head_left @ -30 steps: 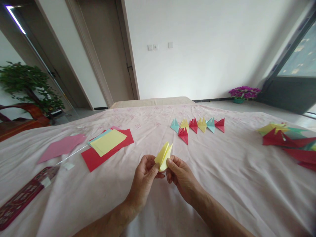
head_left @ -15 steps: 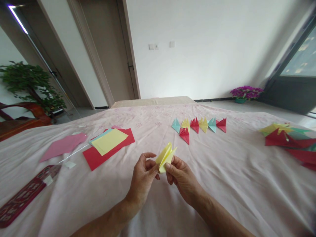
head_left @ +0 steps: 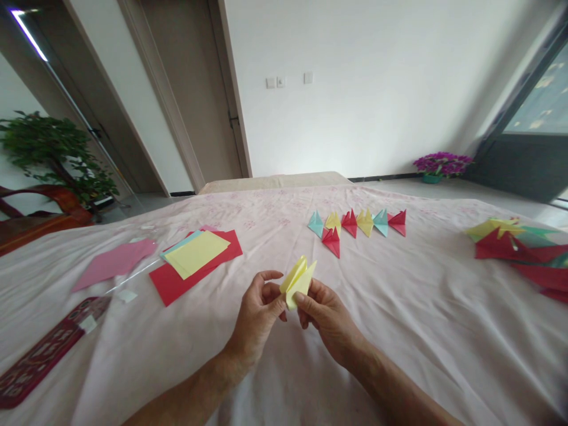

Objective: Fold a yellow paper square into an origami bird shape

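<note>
A folded piece of yellow paper is held up over the cloth, its upper points spread apart. My left hand pinches its lower left edge between thumb and fingers, the index finger lifted a little. On the other side, my right hand grips it with the thumb pressed on its front face; the fingers behind the paper are partly hidden. Beyond my hands stands a row of small folded paper pieces in blue, yellow and red, among them a red folded paper nearest to me.
Flat sheets lie to the left: a yellow sheet over a red sheet, with pink paper beside them. A dark red patterned packet rests at lower left. Larger folded red papers are at far right on the pink tablecloth.
The folded yellow paper's points have opened wider, with the right one turned outward. My left index finger has lifted off slightly. My right hand keeps its grip.
</note>
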Motion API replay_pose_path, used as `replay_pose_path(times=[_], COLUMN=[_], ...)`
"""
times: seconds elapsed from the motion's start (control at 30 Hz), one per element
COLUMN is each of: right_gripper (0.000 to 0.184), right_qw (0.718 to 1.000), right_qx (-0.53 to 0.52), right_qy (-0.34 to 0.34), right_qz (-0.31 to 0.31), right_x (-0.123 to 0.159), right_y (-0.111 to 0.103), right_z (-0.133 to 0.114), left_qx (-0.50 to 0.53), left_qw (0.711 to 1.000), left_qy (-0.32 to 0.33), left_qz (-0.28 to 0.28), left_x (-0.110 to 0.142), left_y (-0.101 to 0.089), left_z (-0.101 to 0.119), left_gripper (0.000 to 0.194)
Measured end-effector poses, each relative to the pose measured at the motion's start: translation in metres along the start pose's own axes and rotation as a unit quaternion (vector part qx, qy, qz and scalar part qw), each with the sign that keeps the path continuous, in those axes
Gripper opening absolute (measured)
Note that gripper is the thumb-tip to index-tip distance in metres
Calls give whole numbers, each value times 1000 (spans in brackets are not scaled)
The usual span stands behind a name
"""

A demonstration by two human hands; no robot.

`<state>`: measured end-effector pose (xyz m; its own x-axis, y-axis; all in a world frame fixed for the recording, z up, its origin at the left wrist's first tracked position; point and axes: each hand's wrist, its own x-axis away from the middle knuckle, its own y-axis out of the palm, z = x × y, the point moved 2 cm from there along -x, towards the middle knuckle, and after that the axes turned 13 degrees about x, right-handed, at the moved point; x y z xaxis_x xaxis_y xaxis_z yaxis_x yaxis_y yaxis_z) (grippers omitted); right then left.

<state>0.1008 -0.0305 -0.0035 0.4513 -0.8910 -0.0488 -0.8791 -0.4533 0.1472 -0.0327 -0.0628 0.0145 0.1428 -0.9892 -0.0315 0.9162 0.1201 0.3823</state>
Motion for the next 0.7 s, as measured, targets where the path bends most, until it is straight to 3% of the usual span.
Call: replay_pose_path(times=[0.13, 0.37, 0.57, 0.7], right_gripper=[24, 28, 27, 46], right_qw=[1000, 999, 997, 997], right_qx=[-20, 20, -54, -67], right_qy=[15, -4, -3, -15], right_qz=[0, 39, 47, 36], right_x=[0, 3, 8, 8], right_y=[1, 3, 8, 11], right_z=[0, -5, -9, -10], left_qx=[-14, -168, -187, -231], left_qw=[999, 969, 957, 941], left_qy=[39, 176, 214, 241], left_qz=[33, 47, 58, 64], left_x=[-2, 4, 1, 0], left_y=[-5, -7, -12, -14], left_z=[1, 4, -4, -5], left_gripper=[38, 34, 33, 31])
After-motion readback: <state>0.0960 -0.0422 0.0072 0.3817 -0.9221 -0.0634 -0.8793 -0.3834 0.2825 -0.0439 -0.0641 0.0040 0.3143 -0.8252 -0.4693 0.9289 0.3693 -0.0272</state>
